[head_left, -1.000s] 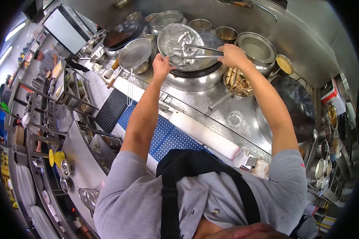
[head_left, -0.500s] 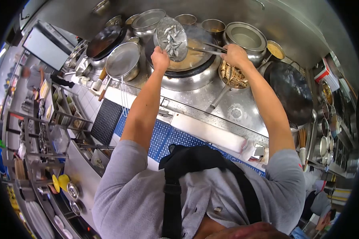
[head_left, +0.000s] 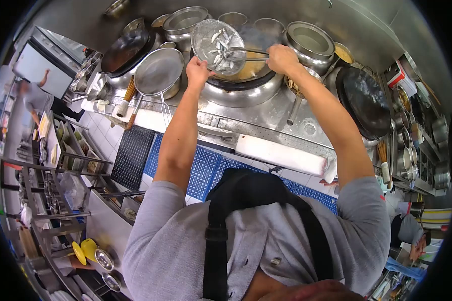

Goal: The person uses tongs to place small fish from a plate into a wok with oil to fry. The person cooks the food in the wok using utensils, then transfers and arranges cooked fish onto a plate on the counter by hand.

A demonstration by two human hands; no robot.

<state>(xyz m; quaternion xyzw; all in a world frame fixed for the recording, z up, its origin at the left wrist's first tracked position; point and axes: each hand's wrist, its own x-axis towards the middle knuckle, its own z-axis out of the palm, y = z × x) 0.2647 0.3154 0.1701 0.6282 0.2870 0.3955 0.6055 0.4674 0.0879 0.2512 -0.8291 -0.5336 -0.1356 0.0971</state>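
My left hand (head_left: 198,72) grips the near rim of a clear-looking bowl (head_left: 202,39), tilted above the wok. Small silvery fish (head_left: 219,44) lie in it. In my right hand (head_left: 282,58) is a pair of metal tongs (head_left: 253,50), whose tips reach into the bowl among the fish. Below both hands, a large wok (head_left: 251,71) holds yellowish, foamy oil, partly hidden by the bowl. Beneath my right forearm stands a handled pan or strainer (head_left: 295,104) with browned fried fish (head_left: 293,88), largely covered by the arm.
A mesh strainer (head_left: 158,72) rests on a pot at left, beside another wok (head_left: 123,52). Lidded pots (head_left: 310,42) line the back. A dark wok (head_left: 366,103) stands at right. A white board (head_left: 281,154) runs along the front edge. Another person (head_left: 37,100) is at far left.
The tongs have moved from beside the bowl, over the oil, to inside it among the fish. The bowl has turned to face up more. The other person at far left has raised an arm.
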